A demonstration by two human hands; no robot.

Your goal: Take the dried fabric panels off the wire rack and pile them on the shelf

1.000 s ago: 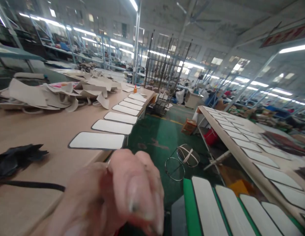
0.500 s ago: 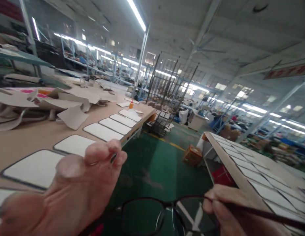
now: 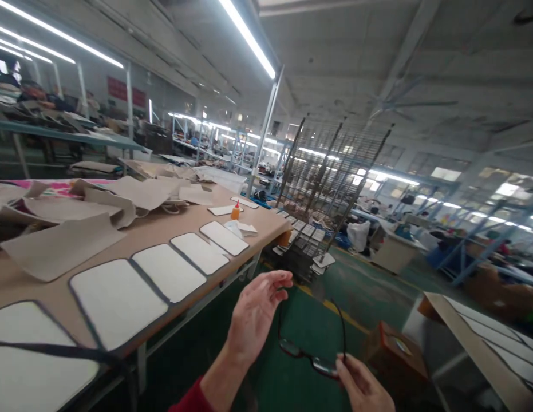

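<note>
A pair of dark-framed eyeglasses (image 3: 311,360) hangs in front of me over the green floor, arms unfolded and pointing away. My right hand (image 3: 364,386) pinches it at the right corner, where lens and arm meet. My left hand (image 3: 253,320), in a red sleeve, is raised beside the left arm of the glasses. Its fingers are loosely bent with a gap to the thumb, and they hold nothing that I can see. Whether the left hand touches that arm is unclear.
A brown worktable (image 3: 266,223) on the left carries a row of white dark-edged panels (image 3: 167,272), an orange glue bottle (image 3: 235,212) and heaped beige sheets (image 3: 64,240). Beyond stands a wire rack (image 3: 330,171). At right are a cardboard box (image 3: 395,355) and another panel-covered table (image 3: 446,320).
The view has swung left. The glasses and right hand now appear farther from my face, with both glasses arms pointing away. My left hand has moved right, close to the glasses.
</note>
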